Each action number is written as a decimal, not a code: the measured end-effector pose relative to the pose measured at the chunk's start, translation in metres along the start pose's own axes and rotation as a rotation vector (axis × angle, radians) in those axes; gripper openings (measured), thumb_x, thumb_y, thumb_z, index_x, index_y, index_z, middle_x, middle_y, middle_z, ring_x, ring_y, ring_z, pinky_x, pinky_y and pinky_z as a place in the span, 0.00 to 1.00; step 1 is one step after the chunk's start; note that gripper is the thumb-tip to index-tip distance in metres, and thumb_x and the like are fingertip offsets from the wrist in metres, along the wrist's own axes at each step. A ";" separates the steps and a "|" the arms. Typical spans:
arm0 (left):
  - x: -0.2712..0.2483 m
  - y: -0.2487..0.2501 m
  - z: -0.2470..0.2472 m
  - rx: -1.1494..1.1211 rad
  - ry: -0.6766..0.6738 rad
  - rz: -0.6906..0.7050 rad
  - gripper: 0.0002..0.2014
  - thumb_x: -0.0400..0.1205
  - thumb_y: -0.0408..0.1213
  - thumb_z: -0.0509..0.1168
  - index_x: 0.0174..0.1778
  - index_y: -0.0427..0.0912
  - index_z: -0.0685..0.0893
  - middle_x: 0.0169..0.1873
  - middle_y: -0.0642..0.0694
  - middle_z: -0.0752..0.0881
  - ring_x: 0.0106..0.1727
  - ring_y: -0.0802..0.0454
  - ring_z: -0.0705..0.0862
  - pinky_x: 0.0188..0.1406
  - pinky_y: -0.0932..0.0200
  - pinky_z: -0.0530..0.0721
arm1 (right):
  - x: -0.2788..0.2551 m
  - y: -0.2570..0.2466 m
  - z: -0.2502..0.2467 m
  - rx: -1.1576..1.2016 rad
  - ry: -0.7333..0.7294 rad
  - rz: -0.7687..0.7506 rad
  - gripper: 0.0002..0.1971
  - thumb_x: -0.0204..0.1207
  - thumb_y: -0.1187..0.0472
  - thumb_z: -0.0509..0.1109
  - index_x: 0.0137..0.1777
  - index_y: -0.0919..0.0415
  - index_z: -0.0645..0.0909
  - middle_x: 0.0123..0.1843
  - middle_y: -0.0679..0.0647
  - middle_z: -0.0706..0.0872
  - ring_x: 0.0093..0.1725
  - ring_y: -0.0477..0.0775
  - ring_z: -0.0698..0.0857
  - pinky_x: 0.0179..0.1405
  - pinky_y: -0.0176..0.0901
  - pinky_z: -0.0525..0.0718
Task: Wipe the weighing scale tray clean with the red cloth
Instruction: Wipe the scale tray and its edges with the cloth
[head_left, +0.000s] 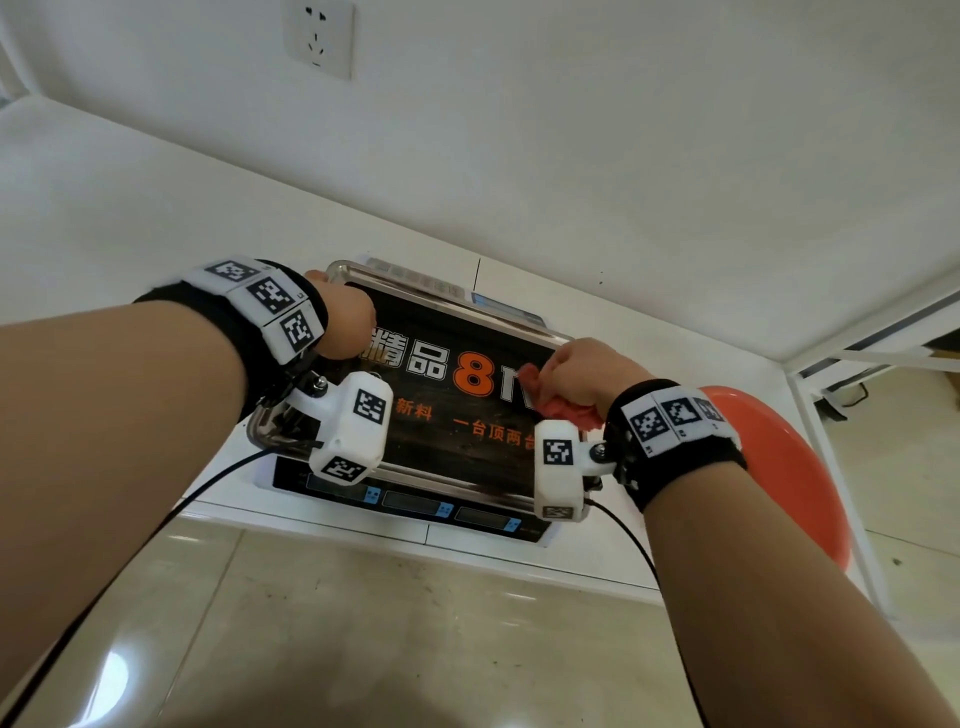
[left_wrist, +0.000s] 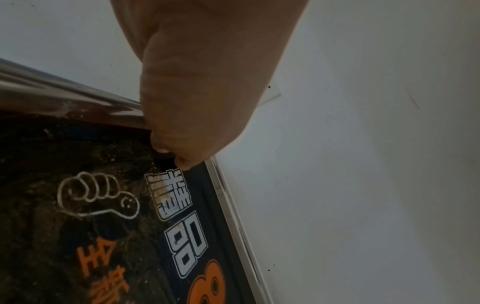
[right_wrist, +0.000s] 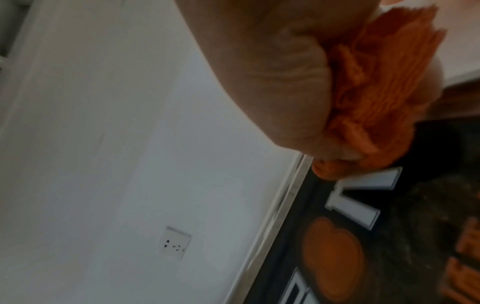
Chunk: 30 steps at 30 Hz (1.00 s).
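A steel scale tray (head_left: 395, 273) with a dark printed sticker of white and orange characters sits on the weighing scale (head_left: 415, 506) at the table's front edge. My left hand (head_left: 340, 322) grips the tray's far left corner; in the left wrist view its fingers (left_wrist: 182, 133) curl over the rim (left_wrist: 78, 96). My right hand (head_left: 587, 371) holds the bunched red cloth (head_left: 563, 408) against the right part of the tray. In the right wrist view the cloth (right_wrist: 376, 82) is crumpled in the fist, touching the sticker near the rim (right_wrist: 283, 197). Brown grime speckles the sticker (left_wrist: 85, 156).
The scale stands on a white table (head_left: 130, 208) against a white wall with a socket (head_left: 318, 36). An orange-red round stool seat (head_left: 800, 467) is to the right, below the table. Glossy tiled floor (head_left: 363, 639) lies in front. Cables run from both wrist cameras.
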<state>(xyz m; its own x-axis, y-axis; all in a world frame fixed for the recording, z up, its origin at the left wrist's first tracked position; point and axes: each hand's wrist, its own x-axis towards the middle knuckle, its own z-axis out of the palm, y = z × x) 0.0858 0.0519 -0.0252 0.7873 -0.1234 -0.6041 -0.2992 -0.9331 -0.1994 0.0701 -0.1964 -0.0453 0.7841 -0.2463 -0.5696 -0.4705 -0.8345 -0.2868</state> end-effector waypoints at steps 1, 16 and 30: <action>0.000 0.000 0.000 -0.002 -0.002 0.000 0.23 0.88 0.36 0.49 0.81 0.49 0.65 0.80 0.45 0.64 0.83 0.42 0.57 0.79 0.48 0.56 | 0.005 0.004 -0.002 0.007 0.060 -0.008 0.12 0.78 0.57 0.70 0.49 0.67 0.86 0.38 0.61 0.91 0.32 0.57 0.84 0.33 0.48 0.83; -0.001 0.003 0.001 0.016 0.028 0.023 0.21 0.86 0.32 0.49 0.74 0.48 0.73 0.77 0.41 0.67 0.79 0.41 0.64 0.75 0.50 0.63 | -0.007 -0.024 0.006 0.085 0.065 -0.097 0.07 0.79 0.65 0.69 0.42 0.53 0.83 0.40 0.55 0.91 0.31 0.54 0.85 0.28 0.44 0.84; 0.003 0.003 0.003 -0.044 0.031 -0.013 0.22 0.87 0.34 0.50 0.77 0.46 0.71 0.78 0.42 0.68 0.81 0.42 0.61 0.77 0.50 0.60 | -0.007 -0.065 0.040 0.088 -0.028 -0.226 0.09 0.81 0.57 0.71 0.58 0.54 0.88 0.54 0.57 0.92 0.48 0.57 0.90 0.51 0.52 0.88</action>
<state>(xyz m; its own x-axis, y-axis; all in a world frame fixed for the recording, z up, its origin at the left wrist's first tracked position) 0.0862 0.0494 -0.0299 0.8076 -0.1214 -0.5771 -0.2655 -0.9487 -0.1719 0.0790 -0.1210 -0.0538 0.8625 -0.0428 -0.5042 -0.3185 -0.8202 -0.4753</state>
